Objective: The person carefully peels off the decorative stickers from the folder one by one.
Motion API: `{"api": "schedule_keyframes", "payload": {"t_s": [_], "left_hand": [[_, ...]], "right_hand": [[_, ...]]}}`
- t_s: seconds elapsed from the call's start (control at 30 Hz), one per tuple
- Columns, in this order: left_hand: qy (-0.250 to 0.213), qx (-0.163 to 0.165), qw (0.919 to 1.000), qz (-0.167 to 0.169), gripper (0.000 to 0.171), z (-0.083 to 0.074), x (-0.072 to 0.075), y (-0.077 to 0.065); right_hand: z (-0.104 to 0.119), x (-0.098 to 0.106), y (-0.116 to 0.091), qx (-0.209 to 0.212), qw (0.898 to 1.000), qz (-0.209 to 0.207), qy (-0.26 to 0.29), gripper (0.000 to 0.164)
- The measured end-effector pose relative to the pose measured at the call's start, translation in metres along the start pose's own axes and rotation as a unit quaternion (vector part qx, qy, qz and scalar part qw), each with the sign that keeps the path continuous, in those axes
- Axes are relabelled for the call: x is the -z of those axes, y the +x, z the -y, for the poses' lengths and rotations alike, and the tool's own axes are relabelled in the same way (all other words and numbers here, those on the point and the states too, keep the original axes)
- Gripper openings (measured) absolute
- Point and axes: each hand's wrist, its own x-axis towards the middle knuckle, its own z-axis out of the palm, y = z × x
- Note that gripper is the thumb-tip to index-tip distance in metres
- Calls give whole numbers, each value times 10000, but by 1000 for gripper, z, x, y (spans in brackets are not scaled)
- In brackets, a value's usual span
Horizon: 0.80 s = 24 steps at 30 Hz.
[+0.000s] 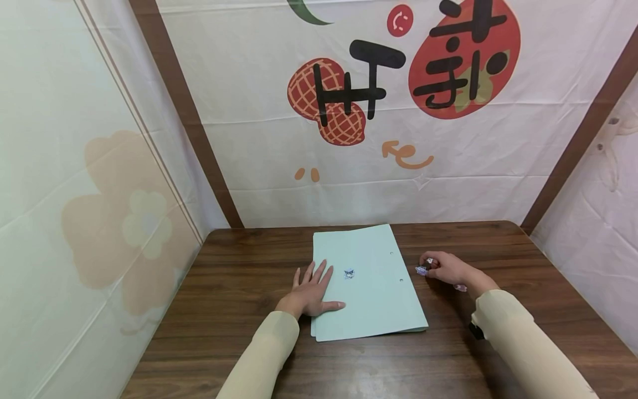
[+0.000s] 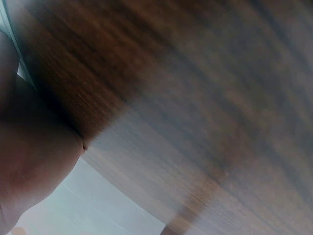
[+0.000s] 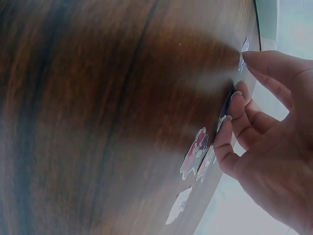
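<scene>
In the head view a pale green paper folder point(image 1: 369, 310) lies on the wooden table, with a small cartoon sticker point(image 1: 349, 274) on its cover. My left hand point(image 1: 310, 293) rests flat on the folder's left side, fingers spread and thumb out towards the middle. To the right of the folder my right hand point(image 1: 448, 269) is low over the table among loose cartoon stickers. Its thumb tip is at one small sticker point(image 3: 242, 58), while bent fingertips touch a dark sticker point(image 3: 225, 105). Thumb and fingers stand apart. More stickers, one a pink-and-white sticker point(image 3: 194, 154), lie beside the fingers.
Two small punched holes run along the folder's right side, and its lower right corner lifts slightly. A dark object point(image 1: 476, 331) shows under the right cuff. Printed white cloth point(image 1: 369, 194) hangs behind the table, with more cloth at both sides.
</scene>
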Motion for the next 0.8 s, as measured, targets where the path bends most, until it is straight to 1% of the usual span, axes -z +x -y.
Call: {"api": "schedule_keyframes", "payload": {"t_s": [0.2, 0.27, 0.47, 0.63, 0.8], "left_hand": [[-17, -11, 10000, -17, 107, 2, -2, 1], [-3, -4, 10000, -16, 106, -1, 2, -3], [157, 61, 9998, 48, 103, -11, 15, -15], [255, 24, 9997, 13, 100, -15, 20, -22], [262, 23, 9997, -9, 101, -16, 20, -22]], "right_hand": [[4, 2, 3, -38, 9999, -35, -164, 36], [9, 4, 6, 21, 9998, -103, -176, 37], [45, 10, 18, 340, 9993, -161, -37, 31], [73, 6, 36, 626, 9980, 29, -4, 29], [95, -4, 52, 684, 9969, 308, -254, 27]]}}
